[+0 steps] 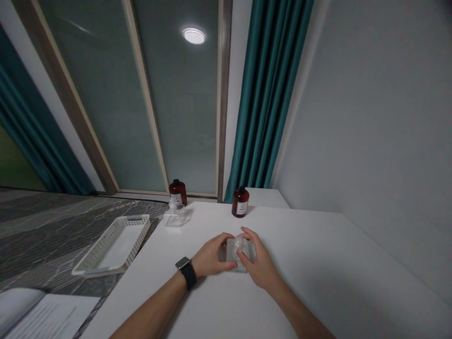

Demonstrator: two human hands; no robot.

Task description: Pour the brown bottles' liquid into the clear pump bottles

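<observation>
On the white table (pixel 215 301) in front of me stands a clear, square pump bottle (pixel 231 252). My left hand (pixel 210 256), with a black watch on its wrist, is wrapped round the left side of the bottle body. My right hand (pixel 260 263) has its thumb and fingers at the whitish, translucent pump head (pixel 239 243) on top. Part of the bottle is hidden behind my fingers. Whether there is liquid inside I cannot make out.
A brown bottle (pixel 240 202) with a black cap stands at the back edge. Another brown bottle (pixel 177 192) stands behind a second clear pump bottle (pixel 173 215) at the far left corner. A white basket (pixel 95 271) and an open booklet (pixel 58 310) lie left of the table.
</observation>
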